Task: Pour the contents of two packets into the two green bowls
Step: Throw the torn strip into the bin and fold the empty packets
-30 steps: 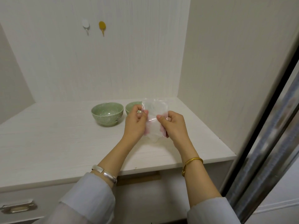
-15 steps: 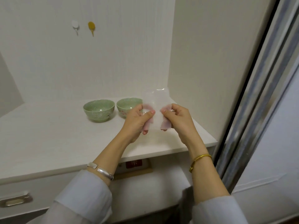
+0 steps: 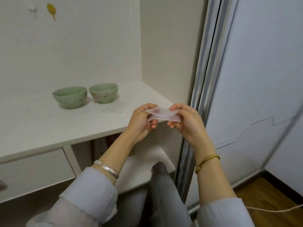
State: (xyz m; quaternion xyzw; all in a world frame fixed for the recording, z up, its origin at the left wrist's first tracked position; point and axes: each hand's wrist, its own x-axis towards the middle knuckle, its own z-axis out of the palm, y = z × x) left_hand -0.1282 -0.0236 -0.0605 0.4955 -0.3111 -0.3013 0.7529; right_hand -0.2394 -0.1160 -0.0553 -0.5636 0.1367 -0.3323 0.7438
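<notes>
Both hands, the left hand [image 3: 143, 119] and right hand [image 3: 185, 119], pinch opposite ends of a clear packet [image 3: 162, 115] just off the desk [image 3: 49, 126] edge, likely to tear it open. The two green bowls [image 3: 85, 96] wait side by side farther back, within reach for pouring

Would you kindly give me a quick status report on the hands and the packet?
Left hand and right hand pinch one packet by its ends. Packet off the shelf edge, not over the bowls. Path to bowls unobstructed.
</notes>
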